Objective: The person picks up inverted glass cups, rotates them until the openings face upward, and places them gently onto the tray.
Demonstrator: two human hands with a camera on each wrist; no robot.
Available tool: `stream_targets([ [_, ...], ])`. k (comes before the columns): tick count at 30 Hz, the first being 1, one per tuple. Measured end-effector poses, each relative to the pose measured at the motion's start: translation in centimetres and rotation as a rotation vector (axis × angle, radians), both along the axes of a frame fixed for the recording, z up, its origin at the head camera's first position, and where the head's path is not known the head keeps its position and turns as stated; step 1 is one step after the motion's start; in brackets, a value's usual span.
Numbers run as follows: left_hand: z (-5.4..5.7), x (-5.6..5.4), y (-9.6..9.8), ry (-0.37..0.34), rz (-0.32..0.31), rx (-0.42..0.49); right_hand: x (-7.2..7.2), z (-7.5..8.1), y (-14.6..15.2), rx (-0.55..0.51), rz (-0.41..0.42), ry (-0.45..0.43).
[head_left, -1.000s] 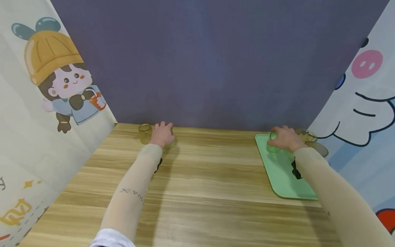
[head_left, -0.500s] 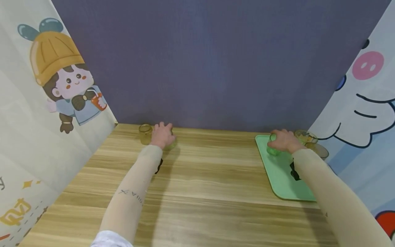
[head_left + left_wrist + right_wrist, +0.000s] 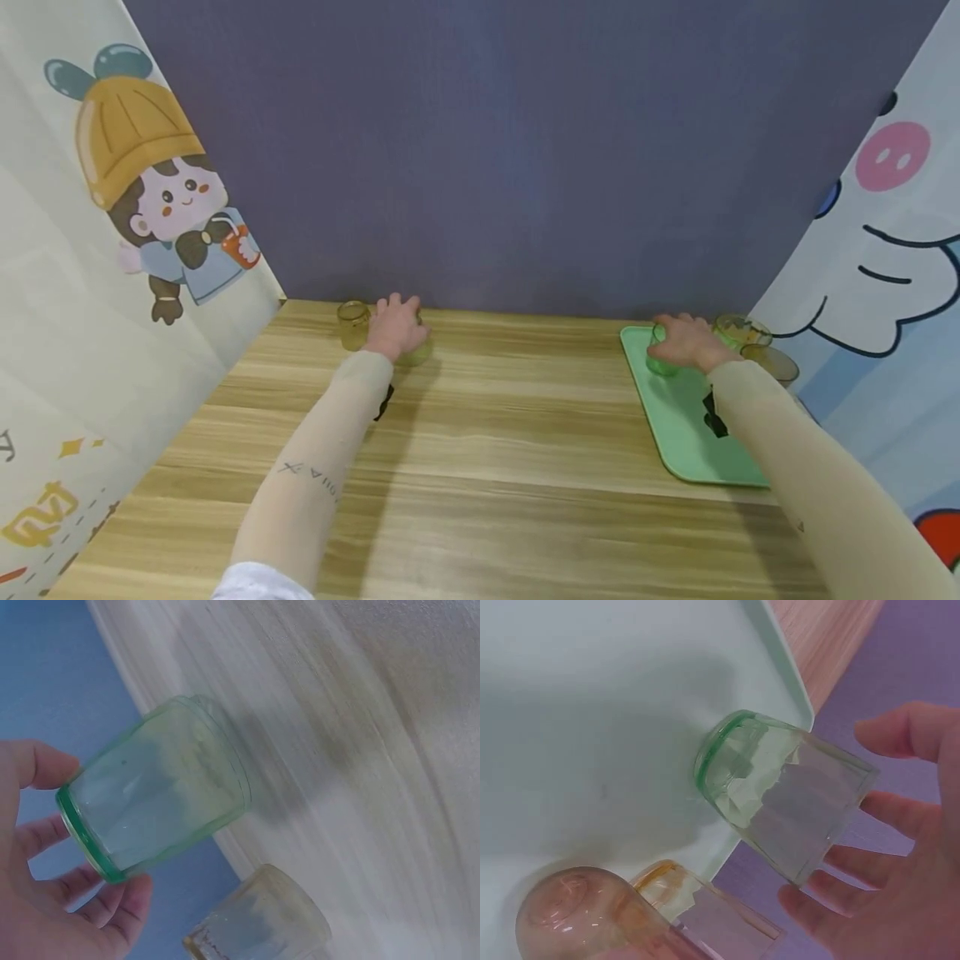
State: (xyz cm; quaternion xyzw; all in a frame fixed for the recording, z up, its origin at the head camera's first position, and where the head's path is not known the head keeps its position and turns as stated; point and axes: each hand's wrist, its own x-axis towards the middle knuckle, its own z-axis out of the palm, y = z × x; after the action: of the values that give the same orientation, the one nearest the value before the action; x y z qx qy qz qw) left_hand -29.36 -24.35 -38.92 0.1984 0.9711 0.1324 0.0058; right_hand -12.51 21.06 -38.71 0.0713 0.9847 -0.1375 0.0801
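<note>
At the back left of the table, my left hand (image 3: 397, 327) grips a clear green-tinted glass (image 3: 157, 787) from above. Its thick green end faces my palm, with thumb and fingertips on opposite sides. An amber glass (image 3: 353, 325) stands just left of that hand. My right hand (image 3: 688, 342) is over another green glass (image 3: 780, 787), which stands with its thick green end on the green tray (image 3: 705, 454). In the right wrist view the thumb is apart from the glass, and spread fingers lie along its far side near the upper rim.
Beside the right hand, an amber glass (image 3: 712, 915) and a round-bodied amber glass vessel (image 3: 577, 915) stand on the tray's right side. A dark partition (image 3: 487, 158) rises behind the wooden table (image 3: 510, 433). Printed curtains hang at both sides.
The right hand has shifted slightly left over its green glass. The left hand stays at its glass with little visible movement.
</note>
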Motion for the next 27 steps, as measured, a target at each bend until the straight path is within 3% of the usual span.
stream_targets([
  [16,1.1,0.0,1.0,0.013,-0.025,-0.004,-0.7,2.0,0.2,-0.015,0.047,0.070],
  [27,1.4,0.3,1.9,0.019,-0.055,0.092,-0.7,2.6,0.4,-0.119,0.060,0.110],
])
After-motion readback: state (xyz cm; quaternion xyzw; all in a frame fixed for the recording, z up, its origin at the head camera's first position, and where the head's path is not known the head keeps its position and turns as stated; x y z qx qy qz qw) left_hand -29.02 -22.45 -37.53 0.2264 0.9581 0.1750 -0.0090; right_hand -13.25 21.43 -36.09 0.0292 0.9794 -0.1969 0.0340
